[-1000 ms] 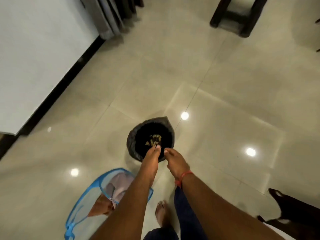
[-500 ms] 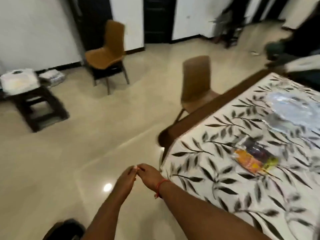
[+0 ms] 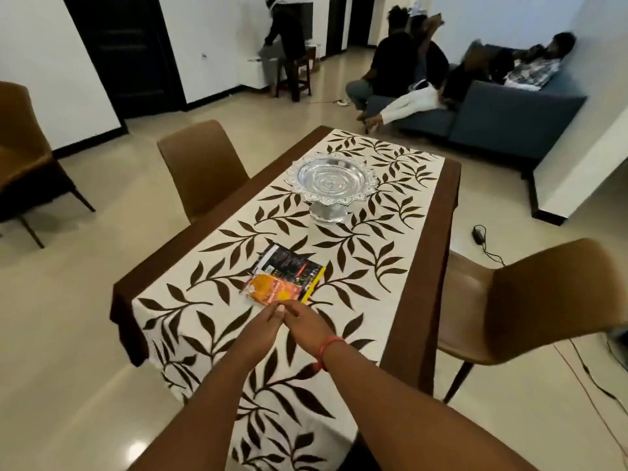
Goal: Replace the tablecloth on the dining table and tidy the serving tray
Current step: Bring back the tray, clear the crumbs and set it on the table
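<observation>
Hovering now above the tablecloth (image 3: pixel 356 253) near the packets (image 3: pixel 285 280), both hands (image 3: pixel 285 321) touch, fingers straight, holding nothing.

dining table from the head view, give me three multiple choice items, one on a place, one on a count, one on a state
1. Where do the snack packets lie?
A. on the serving tray
B. on the tablecloth, nearer the camera than the tray
C. on a chair seat

2. How many brown chairs stand right beside the table?
A. two
B. none
C. five

3. What is on top of the silver serving tray?
A. fruit
B. a folded cloth
C. nothing that shows

Answers:
1 B, the packets rest on the leaf-print tablecloth just beyond the left hand and right hand.
2 A, one chair on the left side, one chair on the right.
3 C, its patterned dish is bare.
</observation>
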